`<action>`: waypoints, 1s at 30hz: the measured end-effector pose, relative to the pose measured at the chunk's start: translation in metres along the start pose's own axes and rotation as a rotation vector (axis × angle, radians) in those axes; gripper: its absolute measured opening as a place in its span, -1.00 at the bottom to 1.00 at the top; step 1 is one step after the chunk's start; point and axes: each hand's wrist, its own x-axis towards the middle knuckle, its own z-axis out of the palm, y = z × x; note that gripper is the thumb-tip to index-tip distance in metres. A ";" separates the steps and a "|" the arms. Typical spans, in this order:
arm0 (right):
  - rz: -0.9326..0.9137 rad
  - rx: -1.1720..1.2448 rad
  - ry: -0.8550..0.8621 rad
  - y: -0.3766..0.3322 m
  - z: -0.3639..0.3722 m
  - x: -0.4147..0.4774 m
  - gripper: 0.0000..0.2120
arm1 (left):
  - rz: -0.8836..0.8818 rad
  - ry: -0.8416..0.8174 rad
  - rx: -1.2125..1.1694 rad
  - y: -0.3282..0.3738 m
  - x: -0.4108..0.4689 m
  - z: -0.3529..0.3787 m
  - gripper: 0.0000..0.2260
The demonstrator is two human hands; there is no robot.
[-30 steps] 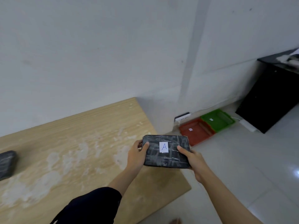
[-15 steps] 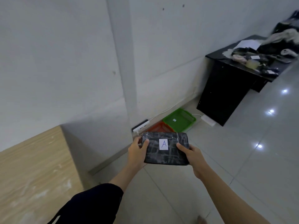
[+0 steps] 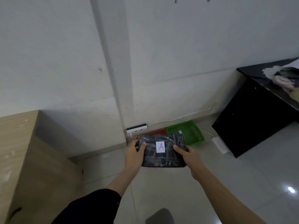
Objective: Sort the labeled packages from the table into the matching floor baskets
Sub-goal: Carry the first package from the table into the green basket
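I hold a flat black wrapped package [image 3: 168, 156] with a white label marked "A" out in front of me above the floor. My left hand [image 3: 134, 153] grips its left edge and my right hand [image 3: 188, 156] grips its right edge. Beyond the package, by the wall, a green floor basket [image 3: 190, 135] lies on the tiles with a small white label inside. A red basket [image 3: 159, 132] sits to its left, mostly hidden behind the package. The wooden table [image 3: 17, 151] stands at the left.
A black desk [image 3: 258, 110] with cluttered items stands at the right. A power strip [image 3: 136, 129] sits at the wall base, and a white adapter [image 3: 220, 145] with a cable lies beside the green basket. My foot [image 3: 160, 216] shows at the bottom.
I have turned from the table toward the floor baskets, carrying the package in both hands. The table has slid to the left edge and the baskets now lie just beyond the package.
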 end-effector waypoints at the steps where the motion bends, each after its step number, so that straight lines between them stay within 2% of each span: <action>1: 0.009 -0.016 -0.019 -0.002 -0.010 0.012 -0.62 | -0.017 0.012 -0.003 0.001 0.003 0.013 -0.74; 7: 0.074 -0.092 -0.100 -0.016 -0.063 0.097 -0.61 | -0.081 0.094 -0.031 0.006 0.042 0.094 -0.75; 14: 0.136 -0.120 -0.098 -0.046 -0.142 0.192 -0.60 | -0.149 0.108 0.003 0.027 0.098 0.203 -0.74; 19: 0.205 -0.107 -0.114 -0.059 -0.183 0.250 -0.57 | -0.160 0.111 0.071 0.047 0.140 0.256 -0.86; 23: 0.226 -0.139 -0.139 -0.063 -0.214 0.306 -0.59 | -0.191 0.147 0.104 0.046 0.172 0.305 -0.72; 30: 0.172 -0.188 -0.118 -0.034 -0.256 0.441 -0.55 | -0.129 0.170 0.108 0.001 0.269 0.403 -0.71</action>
